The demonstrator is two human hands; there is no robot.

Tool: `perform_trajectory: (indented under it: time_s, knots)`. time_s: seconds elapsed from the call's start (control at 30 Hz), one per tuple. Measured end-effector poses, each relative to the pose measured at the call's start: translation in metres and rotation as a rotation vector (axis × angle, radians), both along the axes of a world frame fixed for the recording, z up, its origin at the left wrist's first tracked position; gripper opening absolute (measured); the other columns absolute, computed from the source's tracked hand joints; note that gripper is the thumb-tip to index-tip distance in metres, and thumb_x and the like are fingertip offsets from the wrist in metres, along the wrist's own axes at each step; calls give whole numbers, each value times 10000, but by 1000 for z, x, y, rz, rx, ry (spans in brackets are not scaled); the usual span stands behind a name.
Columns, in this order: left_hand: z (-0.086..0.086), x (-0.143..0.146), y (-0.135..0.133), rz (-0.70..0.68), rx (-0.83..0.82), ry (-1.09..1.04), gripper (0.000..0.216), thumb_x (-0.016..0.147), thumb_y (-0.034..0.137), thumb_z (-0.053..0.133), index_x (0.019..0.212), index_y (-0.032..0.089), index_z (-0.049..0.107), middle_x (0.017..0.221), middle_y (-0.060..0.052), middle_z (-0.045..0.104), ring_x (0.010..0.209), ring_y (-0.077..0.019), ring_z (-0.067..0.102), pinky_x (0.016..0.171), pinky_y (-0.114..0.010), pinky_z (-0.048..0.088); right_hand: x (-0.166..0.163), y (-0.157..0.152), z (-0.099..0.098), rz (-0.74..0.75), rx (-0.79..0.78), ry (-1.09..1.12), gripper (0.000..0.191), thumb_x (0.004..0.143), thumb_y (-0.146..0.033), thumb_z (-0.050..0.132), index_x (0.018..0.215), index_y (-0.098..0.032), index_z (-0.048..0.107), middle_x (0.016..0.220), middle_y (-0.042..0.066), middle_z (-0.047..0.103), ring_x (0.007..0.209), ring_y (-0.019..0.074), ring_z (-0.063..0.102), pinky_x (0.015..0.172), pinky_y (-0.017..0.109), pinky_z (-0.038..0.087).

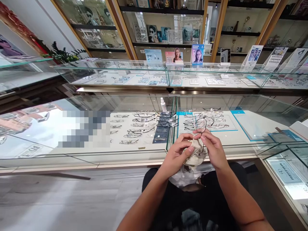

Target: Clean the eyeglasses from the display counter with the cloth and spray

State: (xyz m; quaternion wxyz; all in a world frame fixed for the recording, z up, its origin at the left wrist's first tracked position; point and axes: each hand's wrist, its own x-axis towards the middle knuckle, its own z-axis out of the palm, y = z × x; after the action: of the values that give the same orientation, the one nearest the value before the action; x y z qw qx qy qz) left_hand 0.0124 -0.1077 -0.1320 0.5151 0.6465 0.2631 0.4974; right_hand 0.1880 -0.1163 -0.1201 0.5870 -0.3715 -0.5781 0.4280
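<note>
My left hand [179, 150] and my right hand [213, 149] meet in front of me, just before the glass display counter [120, 157]. Between them is a beige cleaning cloth [196, 157] and a pair of thin black-framed glasses [201, 124], whose frame sticks up above my fingers. My left hand's fingers are curled around the cloth. My right hand pinches the glasses at the top of the cloth. Part of the glasses is hidden in the cloth.
Inside the counter lie several rows of glasses [144, 123] on white and dark trays. A small white spray bottle [163, 105] stands on the glass top. A second glass counter [168, 77] with adverts lies beyond. Another case [286, 166] is at my right.
</note>
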Motion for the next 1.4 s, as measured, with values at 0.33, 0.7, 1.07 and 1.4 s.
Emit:
perform_trajectory:
  time_s: [0.33, 0.7, 1.07, 1.4]
  knots:
    - [-15, 18, -4, 26, -490, -331, 461, 715, 459, 932, 908, 185, 615, 815, -2, 717, 662, -91, 589, 655, -204, 463, -12, 1, -22, 36, -4, 114, 258, 1006, -446, 633, 952, -271, 814, 1037, 54, 738, 1123, 239, 665, 1090, 392, 457]
    - [-16, 11, 2, -169, -571, -125, 575, 662, 656, 891, 807, 117, 754, 687, -10, 627, 616, -85, 498, 614, -211, 389, -10, 3, -22, 128, -32, 129, 300, 978, -513, 650, 903, -264, 799, 1031, 59, 737, 1120, 245, 673, 1152, 432, 444]
    - [-10, 7, -2, 229, -421, -250, 443, 759, 550, 866, 908, 145, 769, 684, -13, 672, 574, -88, 519, 613, -214, 458, -24, -22, -33, -373, 211, -231, 230, 924, -321, 703, 770, -231, 558, 745, -22, 532, 728, 152, 523, 714, 292, 430]
    - [3, -9, -6, 322, -390, -355, 449, 745, 533, 881, 938, 144, 764, 730, -40, 729, 610, -132, 637, 607, -236, 524, -31, -30, -74, 137, -308, -66, 584, 965, -690, 508, 629, -213, 514, 616, -13, 502, 640, 146, 460, 659, 303, 391]
